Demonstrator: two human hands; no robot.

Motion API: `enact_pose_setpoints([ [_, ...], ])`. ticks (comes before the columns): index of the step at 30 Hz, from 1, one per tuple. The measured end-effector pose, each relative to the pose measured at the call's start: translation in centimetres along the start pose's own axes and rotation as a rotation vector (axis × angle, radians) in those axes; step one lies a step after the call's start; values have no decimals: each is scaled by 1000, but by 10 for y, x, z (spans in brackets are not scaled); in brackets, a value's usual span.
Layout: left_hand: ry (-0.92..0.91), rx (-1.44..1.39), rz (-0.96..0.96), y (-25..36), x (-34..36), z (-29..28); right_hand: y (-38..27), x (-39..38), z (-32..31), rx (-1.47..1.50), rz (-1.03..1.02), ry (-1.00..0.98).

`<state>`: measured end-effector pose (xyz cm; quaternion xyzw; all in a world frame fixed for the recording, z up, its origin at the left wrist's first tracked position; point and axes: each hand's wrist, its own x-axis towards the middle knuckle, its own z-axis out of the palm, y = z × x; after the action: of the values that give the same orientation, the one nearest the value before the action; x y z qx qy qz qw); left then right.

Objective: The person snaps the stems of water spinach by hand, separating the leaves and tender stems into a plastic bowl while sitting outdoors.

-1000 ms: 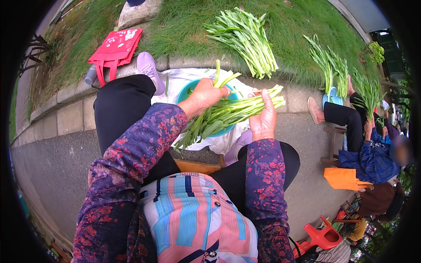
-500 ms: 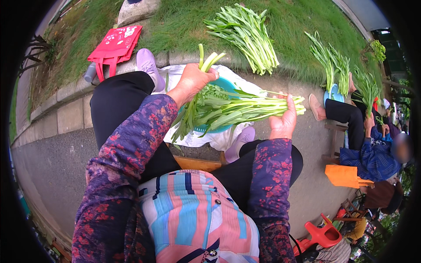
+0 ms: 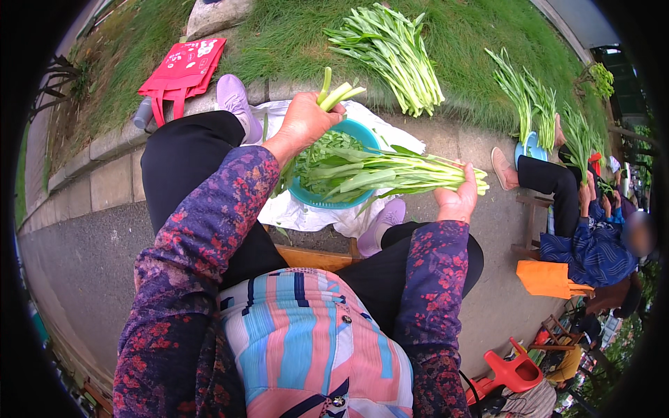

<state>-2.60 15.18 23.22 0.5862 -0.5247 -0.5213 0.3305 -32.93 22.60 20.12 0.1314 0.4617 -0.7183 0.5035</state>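
Note:
My left hand [image 3: 310, 118] is closed round a few thick pale-green stalks [image 3: 334, 93], their tops poking up above the fingers. My right hand [image 3: 458, 198] grips a long bunch of leafy greens [image 3: 376, 169] near the stalk ends, with the leaves lying leftward across the blue basin [image 3: 334, 205]. Loose green leaves [image 3: 324, 146] partly fill that basin, which rests on a white sheet [image 3: 282, 216] between my lilac shoes. On the grass just beyond lies a big bundle of similar greens [image 3: 394, 59].
A red bag [image 3: 185, 66] and a grey bottle [image 3: 143, 113] sit at the upper left. At right, a seated person [image 3: 585, 251] handles greens beside a blue basin [image 3: 529, 145] and an orange bag [image 3: 547, 279]. A red plastic chair [image 3: 512, 366] stands lower right, near wooden chairs.
My left hand has moved up and left with the short stalks, while my right hand has moved right and slightly down with the long bunch, uncovering more of the leaves in the basin.

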Motion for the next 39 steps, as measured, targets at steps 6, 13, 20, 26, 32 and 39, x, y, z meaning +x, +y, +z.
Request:
enact_pose_setpoints([
  [6, -57, 172, 19, 2, -4, 6, 18, -12, 10, -154, -8, -140],
  [13, -158, 305, 65, 1, -18, 29, 52, -36, 26, -331, 66, -285],
  [20, -276, 331, 70, -4, -25, 41, 69, -53, 39, -374, 115, -336],
  [26, -286, 362, 100, -9, -28, 40, 70, -59, 44, -312, 161, -340],
  [32, -347, 339, 94, -5, -32, 42, 71, -59, 44, -334, 159, -343],
  [39, -392, 241, 68, -17, -32, 46, 74, -52, 42, -300, 161, -325],
])
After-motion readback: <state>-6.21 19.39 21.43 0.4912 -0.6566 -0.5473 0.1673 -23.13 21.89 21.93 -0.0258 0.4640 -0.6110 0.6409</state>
